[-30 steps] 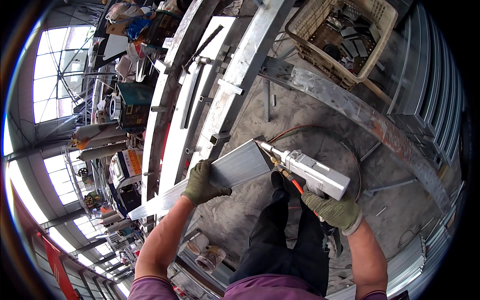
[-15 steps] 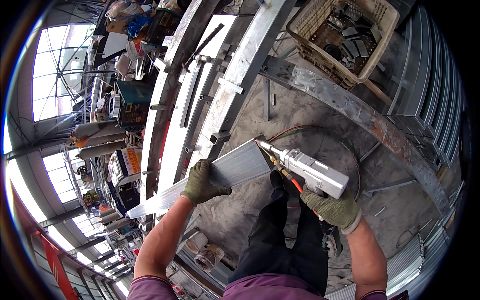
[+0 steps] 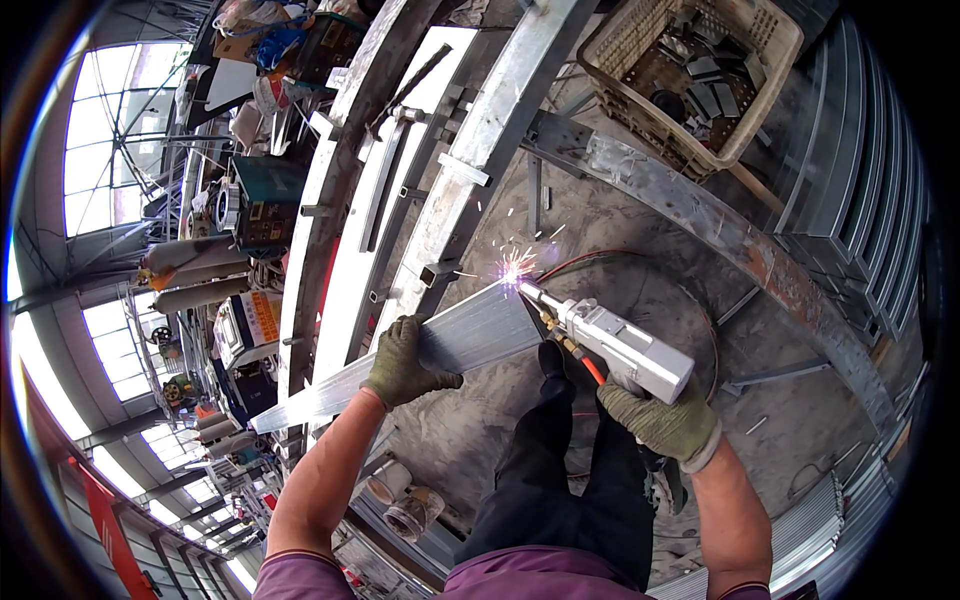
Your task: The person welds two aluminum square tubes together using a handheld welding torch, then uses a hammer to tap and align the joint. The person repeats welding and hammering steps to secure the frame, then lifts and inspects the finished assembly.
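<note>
My left hand, in a green work glove, grips a long silvery metal tube near its middle, thumb along the near edge. The tube slants from the lower left up to the centre. In my gloved right hand is a white and silver welding gun, held by its handle, with an orange hose beneath its body. Its thin nozzle reaches the far end of the tube. Bright sparks spray there, hiding the exact point of contact.
Steel beams of a rack stand just beyond the tube. A worn curved beam runs to the right. Behind it sits a beige plastic crate of metal offcuts. Stacked metal profiles fill the far right; a hose coils on the floor.
Sparks and a purplish glow have appeared at the nozzle tip, where none showed before. The gun has shifted very slightly left; my left hand keeps its grip.
</note>
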### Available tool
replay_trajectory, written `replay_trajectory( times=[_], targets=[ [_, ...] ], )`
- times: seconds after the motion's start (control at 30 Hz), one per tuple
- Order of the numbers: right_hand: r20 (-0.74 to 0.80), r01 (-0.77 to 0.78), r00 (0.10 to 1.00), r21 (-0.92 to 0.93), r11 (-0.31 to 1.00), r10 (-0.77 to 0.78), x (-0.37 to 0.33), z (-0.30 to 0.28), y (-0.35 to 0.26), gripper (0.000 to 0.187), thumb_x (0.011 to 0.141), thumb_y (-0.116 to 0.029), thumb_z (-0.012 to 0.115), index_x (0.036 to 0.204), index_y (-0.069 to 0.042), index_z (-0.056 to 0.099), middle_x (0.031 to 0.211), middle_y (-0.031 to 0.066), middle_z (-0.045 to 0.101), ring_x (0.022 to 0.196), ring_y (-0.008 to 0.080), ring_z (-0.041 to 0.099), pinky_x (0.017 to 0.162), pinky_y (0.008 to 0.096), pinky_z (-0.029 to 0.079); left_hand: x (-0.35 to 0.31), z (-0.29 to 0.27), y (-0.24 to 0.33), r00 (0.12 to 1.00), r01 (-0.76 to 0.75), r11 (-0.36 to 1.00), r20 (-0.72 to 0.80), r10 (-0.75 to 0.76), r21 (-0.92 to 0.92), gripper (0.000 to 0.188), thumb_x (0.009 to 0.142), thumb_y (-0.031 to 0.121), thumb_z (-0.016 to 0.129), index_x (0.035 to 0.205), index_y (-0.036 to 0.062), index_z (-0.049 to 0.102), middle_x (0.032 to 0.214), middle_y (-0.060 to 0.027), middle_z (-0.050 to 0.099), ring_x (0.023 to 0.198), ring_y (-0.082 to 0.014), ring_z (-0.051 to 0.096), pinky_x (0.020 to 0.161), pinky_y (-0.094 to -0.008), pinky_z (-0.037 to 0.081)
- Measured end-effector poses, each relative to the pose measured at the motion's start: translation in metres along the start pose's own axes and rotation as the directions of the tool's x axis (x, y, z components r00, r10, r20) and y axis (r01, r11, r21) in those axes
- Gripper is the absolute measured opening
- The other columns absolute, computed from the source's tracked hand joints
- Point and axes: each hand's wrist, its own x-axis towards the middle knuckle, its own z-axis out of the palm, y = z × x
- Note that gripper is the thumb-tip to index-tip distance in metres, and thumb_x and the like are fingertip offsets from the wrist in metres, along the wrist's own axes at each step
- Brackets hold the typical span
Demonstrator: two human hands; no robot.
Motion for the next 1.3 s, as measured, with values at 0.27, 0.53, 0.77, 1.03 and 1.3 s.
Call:
replay_trajectory(
  times=[0.27,0.53,0.77,1.03,1.3],
  targets=[
    [0.005,0.017,1.000,-0.045,0.999,-0.017,-0.0038,-0.0005,0.0017,0.042,0.091,-0.016,0.088,0.129,-0.002,0.076,0.113,0.0116,0.082,0.100,0.0185,0.081,0.084,0.0332,0.064,-0.0001,0.0000,-0.0001,1.000,0.005,1.000,0.006,-0.005,0.000,0.128,0.052,0.059,0.103,0.151,-0.0012,0.047,0.132,-0.0225,0.059,0.127,-0.0417,0.058,0.112,-0.0504,0.048],
    [-0.015,0.006,1.000,-0.032,0.999,-0.007,-0.0044,0.0016,-0.0002,0.041,0.091,-0.018,0.089,0.127,-0.003,0.076,0.110,0.0121,0.082,0.097,0.0193,0.081,0.081,0.0338,0.065,-0.0009,-0.0012,0.0014,0.999,0.033,0.999,0.029,-0.032,-0.011,0.131,0.052,0.061,0.103,0.152,-0.0008,0.046,0.135,-0.0235,0.057,0.130,-0.0421,0.056,0.114,-0.0505,0.047],
    [-0.015,-0.008,1.000,-0.061,0.998,0.007,-0.0061,0.0038,0.0007,0.040,0.091,-0.017,0.089,0.127,-0.003,0.076,0.109,0.0110,0.082,0.096,0.0179,0.081,0.082,0.0330,0.064,-0.0006,-0.0011,0.0014,0.998,0.038,0.999,0.040,-0.038,0.005,0.132,0.052,0.061,0.103,0.153,-0.0013,0.044,0.137,-0.0238,0.057,0.131,-0.0426,0.055,0.115,-0.0507,0.047],
    [-0.002,0.022,1.000,-0.075,0.997,-0.023,-0.0075,0.0031,-0.0002,0.040,0.092,-0.017,0.089,0.127,-0.003,0.076,0.109,0.0094,0.082,0.096,0.0166,0.081,0.082,0.0322,0.064,0.0001,-0.0012,0.0025,0.999,0.034,0.999,0.029,-0.033,-0.003,0.129,0.052,0.059,0.102,0.151,-0.0016,0.046,0.132,-0.0229,0.058,0.128,-0.0426,0.056,0.115,-0.0509,0.046],
    [0.002,-0.012,1.000,-0.063,0.998,0.013,-0.0081,0.0055,-0.0030,0.039,0.093,-0.017,0.088,0.127,-0.002,0.075,0.109,0.0089,0.082,0.097,0.0165,0.080,0.083,0.0327,0.064,-0.0001,-0.0016,0.0019,0.998,0.037,0.999,0.044,-0.037,0.001,0.129,0.053,0.059,0.101,0.152,-0.0022,0.045,0.135,-0.0237,0.057,0.130,-0.0427,0.056,0.116,-0.0506,0.046]
  ],
)
